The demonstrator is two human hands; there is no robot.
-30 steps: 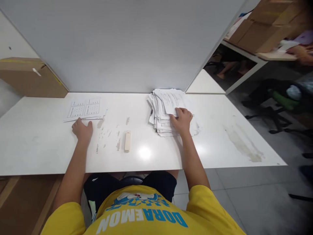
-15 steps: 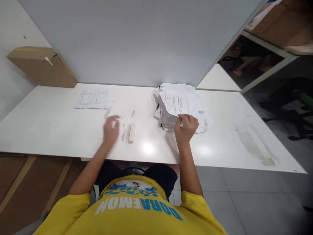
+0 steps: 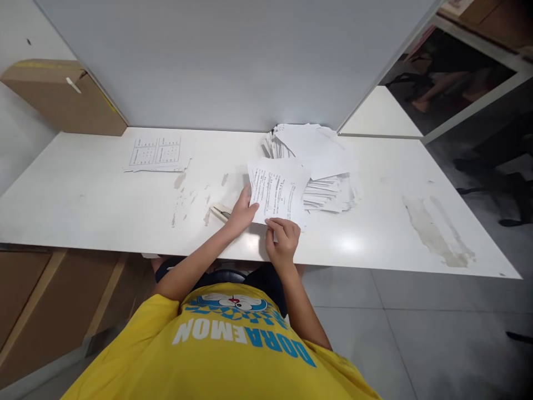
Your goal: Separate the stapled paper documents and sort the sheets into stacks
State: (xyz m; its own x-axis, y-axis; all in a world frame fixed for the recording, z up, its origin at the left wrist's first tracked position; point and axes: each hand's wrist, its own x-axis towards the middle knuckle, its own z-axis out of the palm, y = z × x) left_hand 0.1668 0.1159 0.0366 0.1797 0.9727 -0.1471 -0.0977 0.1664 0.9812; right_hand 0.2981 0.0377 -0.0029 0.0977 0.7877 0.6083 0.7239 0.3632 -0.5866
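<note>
A printed sheet of paper [image 3: 277, 189] is held up between my two hands, its upper part overlapping the front of a tall paper stack [image 3: 325, 194]. My left hand [image 3: 244, 213] grips the sheet's lower left corner, thumb on top and fingers hidden underneath. At the near edge, my right hand [image 3: 283, 240] pinches the same sheet between thumb and fingertips. A cream stapler [image 3: 219, 212] lies slanted beside my left hand, partly covered by it; whether that hand also touches the stapler, I cannot tell.
On the white table [image 3: 104, 211], a thin pile of printed sheets [image 3: 156, 153] lies at the left. A cardboard box [image 3: 70, 100] stands at the back left, against a grey partition [image 3: 237, 61]. Another person's legs [image 3: 441, 89] show beyond the table at the right.
My right hand has brought the top sheet off the stack, toward me and left. My left hand has moved right onto it. The stapler now lies slanted instead of nearly straight.
</note>
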